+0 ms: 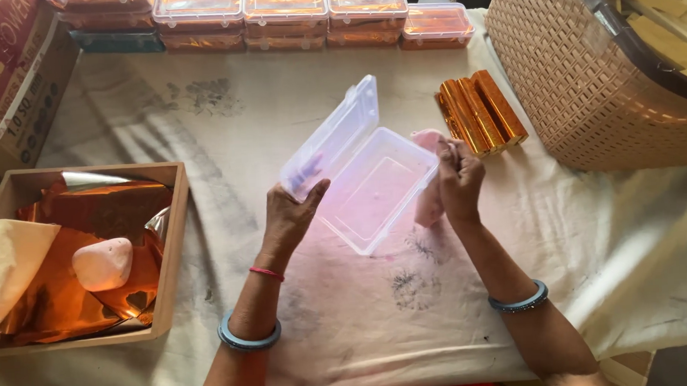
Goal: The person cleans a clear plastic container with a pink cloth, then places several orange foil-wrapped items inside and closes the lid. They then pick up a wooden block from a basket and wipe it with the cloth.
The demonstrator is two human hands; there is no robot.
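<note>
An open clear plastic box [374, 187] lies on the cloth in the middle, its hinged lid [333, 135] tilted up to the left. My left hand [291, 211] grips the box at its near left corner, by the lid. My right hand [459, 181] holds a pink cloth [430, 200] against the box's right side. Just beyond that hand lie several bars wrapped in orange foil [480, 111], side by side.
A wooden tray [170, 249] at the left holds orange foil sheets and a pink stone-like lump [103, 264]. Closed clear boxes with orange contents [283, 12] line the far edge. A woven basket [581, 86] of pale wooden sticks stands at the right, a cardboard carton [8, 77] far left.
</note>
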